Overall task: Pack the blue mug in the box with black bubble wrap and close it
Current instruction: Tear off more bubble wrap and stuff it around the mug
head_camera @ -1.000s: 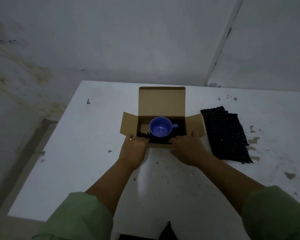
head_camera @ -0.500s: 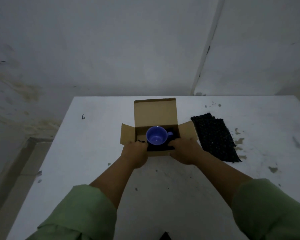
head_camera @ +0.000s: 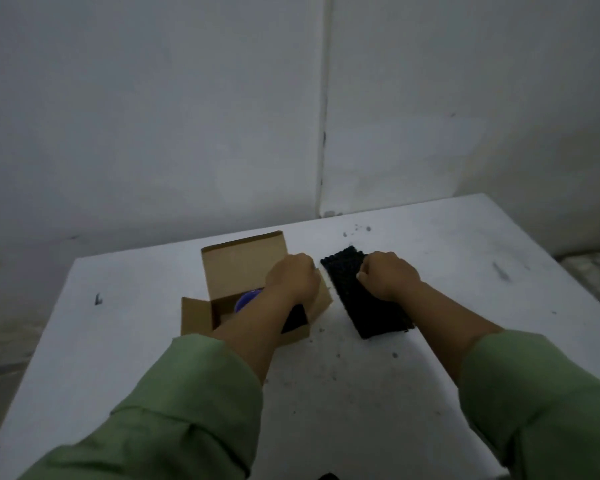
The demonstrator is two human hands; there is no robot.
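The cardboard box (head_camera: 243,265) stands open on the white table, its lid flap upright at the back. Only a sliver of the blue mug (head_camera: 247,300) shows inside, behind my left forearm, with a black bubble wrap lining (head_camera: 295,318) beside it. My left hand (head_camera: 291,278) reaches across the box's right side with curled fingers next to the right flap; what it touches is hidden. A loose sheet of black bubble wrap (head_camera: 371,313) lies flat to the right of the box. My right hand (head_camera: 387,277) is closed on its far end.
The white table (head_camera: 118,341) is stained with dark specks around the box and the wrap. Grey walls meet in a corner just behind the table's far edge. The table's right edge runs diagonally at the far right.
Both hands left the box's front edge. My left hand moved over the box's right side and my right hand moved right onto the loose sheet. The camera tilted and shifted.
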